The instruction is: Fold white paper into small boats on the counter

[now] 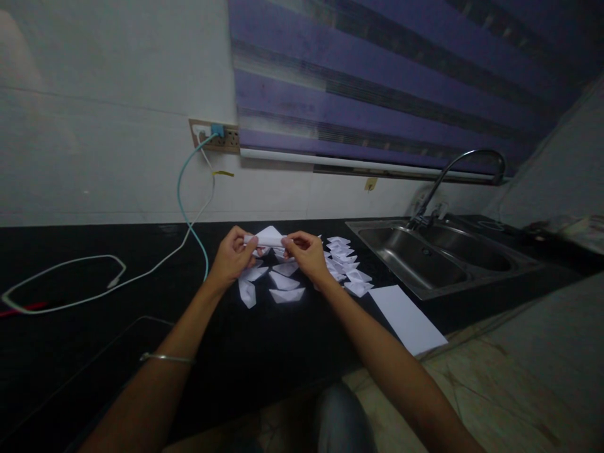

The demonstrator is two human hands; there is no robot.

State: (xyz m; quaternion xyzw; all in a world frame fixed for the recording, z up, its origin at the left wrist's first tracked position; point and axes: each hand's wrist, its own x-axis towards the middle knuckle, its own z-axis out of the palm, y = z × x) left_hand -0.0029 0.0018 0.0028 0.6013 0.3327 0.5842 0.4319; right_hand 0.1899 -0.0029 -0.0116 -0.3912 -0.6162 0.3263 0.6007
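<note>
A partly folded sheet of white paper (270,235) is stretched level between my two hands above the black counter, a peaked flap showing at its top. My left hand (234,255) pinches its left end, thumb in front. At the right end, my right hand (304,253) grips it between thumb and fingers. Beneath and just in front of the hands lie several folded paper boats (284,281). More paper boats (343,257) sit in rows to the right of my right hand.
A stack or sheet of plain white paper (408,319) lies at the counter's right front edge. Beyond it is a double steel sink (419,261) with a curved faucet (441,179). A white cable (155,267) and a teal cable (179,182) run from the wall socket (226,138) onto the counter.
</note>
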